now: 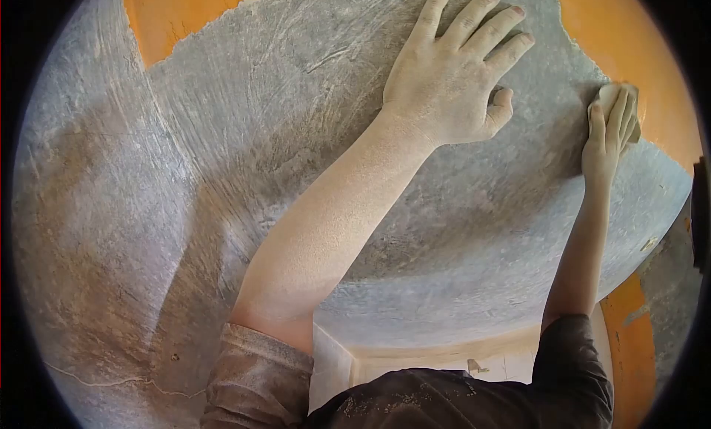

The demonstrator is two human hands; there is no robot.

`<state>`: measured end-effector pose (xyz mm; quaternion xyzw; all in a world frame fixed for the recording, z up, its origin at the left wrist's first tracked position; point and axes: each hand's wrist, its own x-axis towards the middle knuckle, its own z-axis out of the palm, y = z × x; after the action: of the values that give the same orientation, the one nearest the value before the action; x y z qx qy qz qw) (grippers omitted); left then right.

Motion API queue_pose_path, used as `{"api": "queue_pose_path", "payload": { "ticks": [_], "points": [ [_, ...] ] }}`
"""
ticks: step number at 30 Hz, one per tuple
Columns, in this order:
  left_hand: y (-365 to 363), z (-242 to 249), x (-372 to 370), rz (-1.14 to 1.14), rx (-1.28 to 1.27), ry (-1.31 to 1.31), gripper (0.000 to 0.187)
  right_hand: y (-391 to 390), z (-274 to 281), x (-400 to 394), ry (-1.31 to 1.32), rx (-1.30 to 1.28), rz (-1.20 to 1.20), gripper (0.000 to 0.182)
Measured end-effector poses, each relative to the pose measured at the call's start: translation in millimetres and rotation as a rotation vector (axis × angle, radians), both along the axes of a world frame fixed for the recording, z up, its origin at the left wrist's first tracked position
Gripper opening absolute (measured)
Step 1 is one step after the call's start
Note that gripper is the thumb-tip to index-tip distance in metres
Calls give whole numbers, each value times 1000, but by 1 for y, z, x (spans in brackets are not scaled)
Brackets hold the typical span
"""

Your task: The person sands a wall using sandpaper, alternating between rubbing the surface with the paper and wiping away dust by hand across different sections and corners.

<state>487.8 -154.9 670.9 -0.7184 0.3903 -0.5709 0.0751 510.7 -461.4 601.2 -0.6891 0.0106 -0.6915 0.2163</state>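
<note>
Head view, looking up: our left hand lies flat, fingers spread and slack, palm against the rough grey plastered wall surface, holding nothing. Our right hand presses a small pale sanding pad to the same grey coat, fingers folded over it in a closed grip right at the ragged edge where smooth orange paint shows. Most of the pad is hidden under the fingers; we cannot make out its material. Dusty dark sleeves are cut off at the lower frame edge. A pale recess below is hard to read.
</note>
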Motion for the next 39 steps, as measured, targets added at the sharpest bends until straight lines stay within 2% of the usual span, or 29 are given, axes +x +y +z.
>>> {"api": "queue_pose_path", "payload": {
  "ticks": [3,8,9,11,13,16,19,21,22,25,29,32,35,38,39],
  "points": [
    [-1,-6,13,-104,-42,-45,68,39,-2,-1,0,-163,-76,82],
    [6,-7,14,-99,-11,-67,68,80,-92,-21,95,-539,-140,75],
    [7,-8,14,-97,-7,-71,68,68,-90,-18,30,-485,-134,75],
    [6,-9,18,-115,-25,-102,68,40,-66,-1,-107,-377,-118,76],
    [6,-11,18,-132,-34,-108,67,28,-23,6,-85,-69,-26,79],
    [10,-11,16,-146,-40,-87,67,55,24,7,-79,-24,-131,80],
    [23,-16,14,-115,-53,-65,69,95,2,5,-82,-271,-135,80],
    [38,-21,11,-58,-41,-69,72,120,-41,-9,-49,-491,-102,78],
    [43,-27,11,-21,-67,-104,68,121,-61,-18,73,-597,-119,76],
    [62,-38,9,78,-126,-192,61,107,-29,-15,-96,-646,-115,74],
    [81,-45,6,106,-149,-191,64,115,50,9,-243,-418,-36,68],
    [99,-50,8,103,-187,-171,65,164,59,2,-242,-481,-56,66],
    [123,-56,3,129,-212,-152,66,205,12,-9,-163,-663,-64,65],
    [145,-57,0,159,-208,-174,67,215,-38,-23,40,-780,-116,66],
    [151,-58,0,168,-205,-178,67,215,-34,-23,-25,-750,-107,67]
  ]
}}
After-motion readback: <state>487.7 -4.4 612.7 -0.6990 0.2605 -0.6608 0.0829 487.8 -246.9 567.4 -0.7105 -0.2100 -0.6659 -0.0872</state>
